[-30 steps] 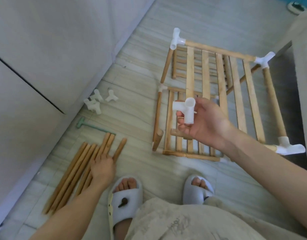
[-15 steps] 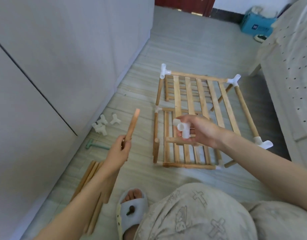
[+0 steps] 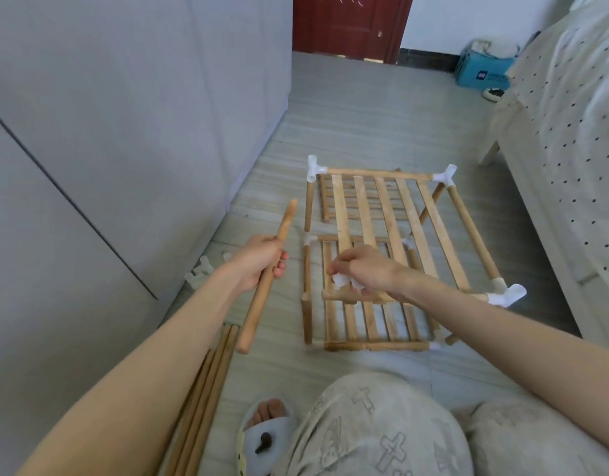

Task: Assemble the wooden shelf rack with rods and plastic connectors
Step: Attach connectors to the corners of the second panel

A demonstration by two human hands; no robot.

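Note:
The partly built wooden rack [image 3: 392,214] lies on the floor, slatted shelves joined by rods and white corner connectors. My left hand [image 3: 261,261] grips a wooden rod [image 3: 258,304] around its middle, tilted with its top end pointing away. My right hand [image 3: 361,269] holds a white plastic connector [image 3: 342,281] down at the end of a rack rod [image 3: 337,297] over the near shelf. Its fingers hide most of the connector.
Several loose rods [image 3: 206,389] lie on the floor at the lower left. Spare white connectors [image 3: 201,271] sit by the grey cabinet [image 3: 107,132]. A bed [image 3: 571,149] stands on the right, a blue box [image 3: 481,72] and red door beyond. My slippered foot [image 3: 265,431] is below.
My left hand picked one rod off the floor pile and raised it beside the rack. My right hand lowered the connector onto a rack rod's end. The view tilted up.

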